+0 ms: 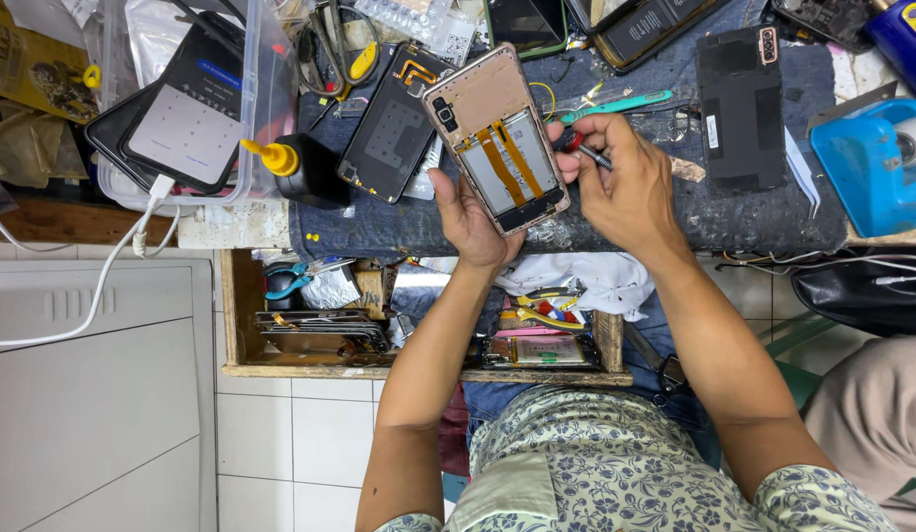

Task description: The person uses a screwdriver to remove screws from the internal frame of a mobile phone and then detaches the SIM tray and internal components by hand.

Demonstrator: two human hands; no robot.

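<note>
Denim cloth (pixel 773 212) covers the cluttered repair bench, padding loose parts; an open wooden drawer (pixel 243 325) below keeps spares near. At centre the left hand (pixel 468 222) cups an opened smartphone frame (pixel 497 138), tilted so its orange ribbon cables face up. Just right of it, the right hand (pixel 625 187) pinches a small screwdriver (pixel 586 150), tip beside the frame's edge.

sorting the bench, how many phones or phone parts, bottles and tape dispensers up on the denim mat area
Opened phone in the left hand: 1
Loose phone back panels: 2
Lit phone on charge: 1
Black bottle, yellow nozzle: 1
Blue tape dispenser: 1
Total: 6
</note>
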